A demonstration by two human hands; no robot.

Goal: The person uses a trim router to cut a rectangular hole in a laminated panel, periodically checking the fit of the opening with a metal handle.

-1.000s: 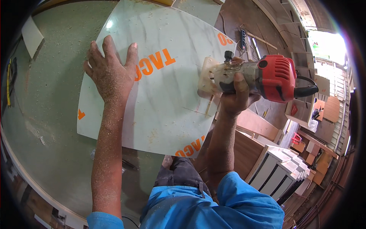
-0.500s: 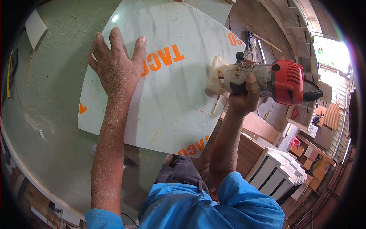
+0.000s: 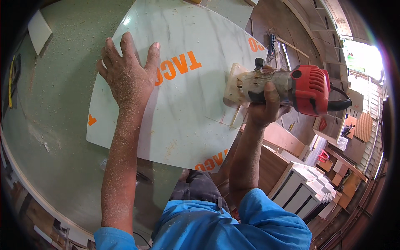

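A white marble-patterned panel (image 3: 187,116) with orange print lies on a grey-green work table (image 3: 62,121). My left hand (image 3: 130,77) rests on its left part, fingers spread and dusted with sawdust. My right hand (image 3: 266,104) is wrapped round the body of a trim router (image 3: 287,89) with a red motor housing and a clear base. That base sits against the panel's right edge, and the motor points away to the right. The cutter is mostly hidden inside the base. Pencil lines mark the panel just below the router.
Sawdust is scattered over the table. A small white offcut (image 3: 39,32) and a yellow tape measure (image 3: 11,81) lie at the far left. A power strip (image 3: 272,43) is beyond the panel on the right. Stacked white panels (image 3: 304,189) stand at the lower right.
The router and my right hand have shifted slightly to the left and up along the panel's edge. My left hand stays spread on the panel, with barely any movement.
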